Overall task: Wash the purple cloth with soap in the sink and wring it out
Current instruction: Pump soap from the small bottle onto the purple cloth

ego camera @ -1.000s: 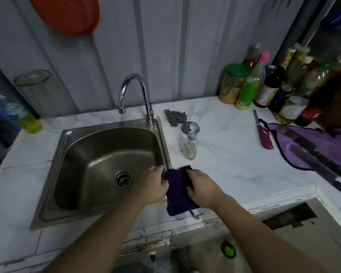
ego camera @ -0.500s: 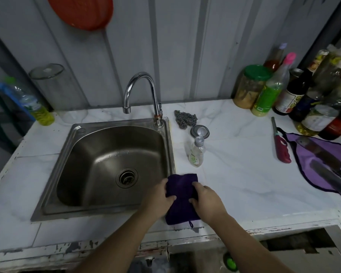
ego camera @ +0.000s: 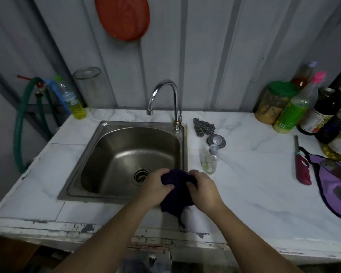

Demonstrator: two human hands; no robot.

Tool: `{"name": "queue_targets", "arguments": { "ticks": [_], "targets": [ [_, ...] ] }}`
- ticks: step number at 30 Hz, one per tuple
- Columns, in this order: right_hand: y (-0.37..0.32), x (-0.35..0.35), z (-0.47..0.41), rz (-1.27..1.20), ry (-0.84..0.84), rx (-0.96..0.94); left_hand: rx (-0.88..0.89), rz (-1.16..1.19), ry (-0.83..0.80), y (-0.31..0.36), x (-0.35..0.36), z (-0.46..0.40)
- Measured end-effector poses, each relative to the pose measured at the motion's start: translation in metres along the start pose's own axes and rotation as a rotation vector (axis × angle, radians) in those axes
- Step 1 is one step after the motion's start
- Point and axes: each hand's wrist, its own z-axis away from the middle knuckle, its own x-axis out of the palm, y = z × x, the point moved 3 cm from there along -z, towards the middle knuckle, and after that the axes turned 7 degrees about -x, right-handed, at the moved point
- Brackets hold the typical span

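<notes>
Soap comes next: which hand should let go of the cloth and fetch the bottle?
Probably the right hand: the soap bottle stands on the counter just beyond it, right of the sink. The left hand can keep gripping the purple cloth.

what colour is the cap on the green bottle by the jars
Pink. The cap tops the green bottle at the counter's back right, seen in the head view.

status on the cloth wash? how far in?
Early. Done: both hands, left hand and right hand, grip the bunched purple cloth at the sink's front right corner. In hand: bringing it over the basin. Left: no water runs from the faucet, the soap bottle stands untouched on the counter, no suds are visible, so wetting, soaping, scrubbing and wringing remain.
</notes>
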Motion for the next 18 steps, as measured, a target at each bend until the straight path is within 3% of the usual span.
{"name": "queue_targets", "arguments": {
  "ticks": [7, 11, 15, 18],
  "targets": [
    [-0.042, -0.005, -0.036, -0.152, 0.186, -0.073, 0.176, 0.075, 0.216, 0.033, -0.062, 0.0],
    [-0.03, -0.013, -0.035, -0.142, 0.428, 0.061, 0.23, 0.069, 0.331, 0.043, -0.092, -0.012],
    [0.002, -0.033, -0.027, 0.026, 0.71, 0.207, 0.176, 0.144, 0.246, 0.046, -0.11, -0.035],
    [0.025, -0.04, -0.039, 0.112, 0.669, 0.318, 0.115, 0.216, 0.235, 0.044, -0.116, -0.054]
  ]
}}
